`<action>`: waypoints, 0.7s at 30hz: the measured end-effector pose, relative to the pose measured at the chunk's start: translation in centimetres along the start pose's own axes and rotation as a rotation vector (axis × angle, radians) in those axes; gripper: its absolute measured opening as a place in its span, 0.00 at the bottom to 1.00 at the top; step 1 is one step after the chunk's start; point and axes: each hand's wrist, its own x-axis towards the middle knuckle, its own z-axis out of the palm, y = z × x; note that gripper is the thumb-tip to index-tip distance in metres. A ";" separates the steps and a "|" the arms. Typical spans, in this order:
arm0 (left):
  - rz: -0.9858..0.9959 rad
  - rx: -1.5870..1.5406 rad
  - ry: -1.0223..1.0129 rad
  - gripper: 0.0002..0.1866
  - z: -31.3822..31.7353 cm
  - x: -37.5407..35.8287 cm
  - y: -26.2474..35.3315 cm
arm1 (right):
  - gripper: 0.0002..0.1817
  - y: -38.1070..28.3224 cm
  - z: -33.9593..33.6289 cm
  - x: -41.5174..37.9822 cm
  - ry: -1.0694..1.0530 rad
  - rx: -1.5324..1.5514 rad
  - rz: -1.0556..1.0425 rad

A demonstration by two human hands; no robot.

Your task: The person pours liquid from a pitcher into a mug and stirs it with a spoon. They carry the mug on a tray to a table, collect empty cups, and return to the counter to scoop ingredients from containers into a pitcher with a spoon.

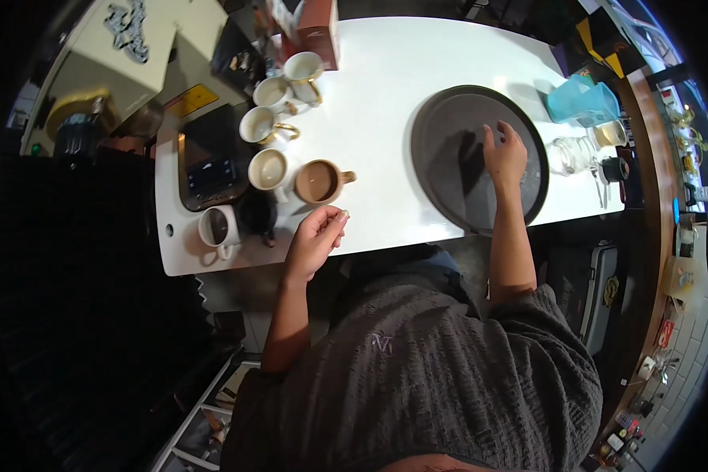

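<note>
My left hand [316, 241] is at the table's front edge, just below a brown mug [318, 182]. Its fingers are curled in against the thumb, and nothing shows in them. My right hand [507, 157] hovers over a round dark tray [448, 141], thumb and fingers apart and holding nothing; its shadow falls on the tray. Left of the brown mug is a cream mug [268, 168], with a black mug [257, 212] and a white mug [216, 226] nearer the front. Several white cups with gold handles, including one cup [258, 126], stand behind them.
Along the left side lies a black tablet-like device [211, 161]. A reddish-brown box [318, 35] stands at the back. To the right of the tray are a blue translucent container [576, 101], clear glassware [573, 155] and a small tan-topped container [610, 134].
</note>
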 end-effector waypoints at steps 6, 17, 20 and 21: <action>-0.059 0.077 0.021 0.18 8.9 5.1 -1.1 | 0.25 11.1 -2.2 4.6 0.090 -0.219 -0.130; 0.119 0.151 0.600 0.17 21.8 9.7 -4.1 | 0.23 17.3 -3.4 8.5 -0.182 0.282 -0.224; 0.230 0.079 0.804 0.22 21.9 6.9 -4.4 | 0.24 16.8 -4.4 7.3 -0.218 0.527 -0.160; 0.281 0.052 0.870 0.24 22.7 5.3 -3.8 | 0.24 16.2 -4.8 6.8 -0.186 0.613 -0.169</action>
